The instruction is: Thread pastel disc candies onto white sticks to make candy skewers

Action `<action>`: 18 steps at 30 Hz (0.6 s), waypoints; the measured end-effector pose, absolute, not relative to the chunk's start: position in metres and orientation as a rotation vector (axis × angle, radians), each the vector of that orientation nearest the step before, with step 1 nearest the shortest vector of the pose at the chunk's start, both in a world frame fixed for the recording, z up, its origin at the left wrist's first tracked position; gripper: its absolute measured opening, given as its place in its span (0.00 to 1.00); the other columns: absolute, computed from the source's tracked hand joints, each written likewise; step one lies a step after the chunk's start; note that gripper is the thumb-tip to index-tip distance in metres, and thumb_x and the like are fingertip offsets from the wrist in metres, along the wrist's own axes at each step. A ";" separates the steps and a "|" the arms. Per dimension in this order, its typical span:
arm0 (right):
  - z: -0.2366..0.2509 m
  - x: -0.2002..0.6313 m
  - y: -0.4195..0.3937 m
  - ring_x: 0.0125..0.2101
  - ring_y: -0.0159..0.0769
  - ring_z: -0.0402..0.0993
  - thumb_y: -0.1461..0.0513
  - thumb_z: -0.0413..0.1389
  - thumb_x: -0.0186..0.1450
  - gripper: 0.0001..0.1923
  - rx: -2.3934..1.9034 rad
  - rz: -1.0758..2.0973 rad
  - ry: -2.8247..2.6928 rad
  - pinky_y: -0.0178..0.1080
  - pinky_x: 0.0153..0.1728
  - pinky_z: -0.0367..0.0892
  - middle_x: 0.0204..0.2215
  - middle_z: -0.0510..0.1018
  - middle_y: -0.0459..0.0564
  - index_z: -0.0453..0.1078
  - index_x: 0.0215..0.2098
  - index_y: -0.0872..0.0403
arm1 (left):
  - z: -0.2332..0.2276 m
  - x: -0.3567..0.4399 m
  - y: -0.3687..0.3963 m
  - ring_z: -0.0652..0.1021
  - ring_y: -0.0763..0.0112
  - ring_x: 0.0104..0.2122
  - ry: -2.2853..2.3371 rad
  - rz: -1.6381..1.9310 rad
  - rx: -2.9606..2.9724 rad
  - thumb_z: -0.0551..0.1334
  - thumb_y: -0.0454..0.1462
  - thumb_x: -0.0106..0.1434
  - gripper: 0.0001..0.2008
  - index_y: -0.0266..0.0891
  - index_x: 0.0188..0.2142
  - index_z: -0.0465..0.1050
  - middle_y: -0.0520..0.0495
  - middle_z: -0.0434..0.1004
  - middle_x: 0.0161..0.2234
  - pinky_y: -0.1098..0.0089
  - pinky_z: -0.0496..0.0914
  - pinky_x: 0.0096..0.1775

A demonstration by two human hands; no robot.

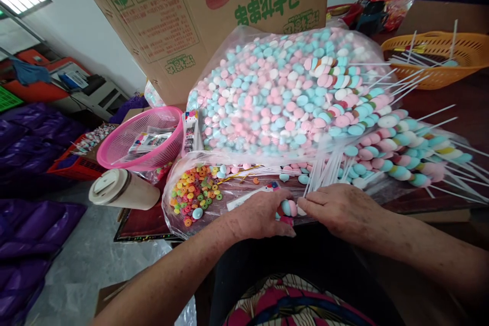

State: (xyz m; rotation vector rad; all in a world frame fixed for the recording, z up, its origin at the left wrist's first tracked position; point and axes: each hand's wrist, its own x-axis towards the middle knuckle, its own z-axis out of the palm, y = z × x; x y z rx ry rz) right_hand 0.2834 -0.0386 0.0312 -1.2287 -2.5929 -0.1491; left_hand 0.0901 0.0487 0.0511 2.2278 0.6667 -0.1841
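My left hand point(263, 215) pinches a blue and pink candy piece point(289, 208) at the table's near edge. Fingertip to fingertip with it, my right hand point(336, 209) is closed on a thin white stick point(301, 210) that meets the candy. Just beyond my hands lies a bundle of white sticks point(324, 173). A large clear bag of pink, blue and white candy discs point(267, 97) fills the middle of the table. To its right, finished candy skewers point(385, 132) lie stacked. Small coloured ring candies point(193, 191) are spread on plastic to the left.
A pink basket point(141, 137) with packets stands at left, a capped beige cup point(122, 189) lying in front of it. A big cardboard carton point(198, 5) stands behind the bag. An orange basket point(439, 56) with sticks sits far right. Purple bags point(26, 234) cover the floor at left.
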 end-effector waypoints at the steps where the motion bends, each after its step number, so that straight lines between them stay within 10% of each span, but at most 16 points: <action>1: 0.030 0.286 -0.039 0.21 0.32 0.65 0.74 0.46 0.57 0.13 -1.229 -0.139 -2.573 0.37 0.22 0.51 0.22 0.71 0.45 0.68 0.33 0.55 | 0.055 0.087 0.055 0.75 0.63 0.40 0.621 -0.174 2.147 0.68 0.42 0.50 0.34 0.41 0.55 0.61 0.44 0.73 0.45 0.66 0.68 0.40; 4: 0.029 0.294 -0.042 0.21 0.32 0.65 0.74 0.44 0.59 0.15 -1.156 -0.239 -2.501 0.37 0.22 0.53 0.21 0.71 0.45 0.68 0.35 0.56 | 0.066 0.074 0.080 0.75 0.65 0.41 0.530 -0.328 1.951 0.70 0.42 0.47 0.38 0.44 0.57 0.59 0.46 0.73 0.45 0.69 0.68 0.39; 11: 0.034 0.302 -0.046 0.22 0.34 0.68 0.73 0.44 0.61 0.14 -1.126 -0.456 -2.469 0.38 0.25 0.54 0.23 0.74 0.47 0.68 0.38 0.59 | 0.056 0.069 0.085 0.74 0.71 0.30 0.489 -0.565 1.974 0.67 0.42 0.52 0.12 0.39 0.35 0.73 0.55 0.75 0.29 0.74 0.66 0.33; 18: 0.042 0.308 -0.048 0.21 0.31 0.69 0.70 0.48 0.58 0.11 -1.472 0.172 -2.475 0.33 0.20 0.51 0.22 0.74 0.44 0.70 0.32 0.52 | 0.057 0.069 0.061 0.76 0.58 0.34 0.596 -0.507 2.796 0.63 0.43 0.56 0.12 0.37 0.35 0.72 0.44 0.78 0.31 0.63 0.66 0.39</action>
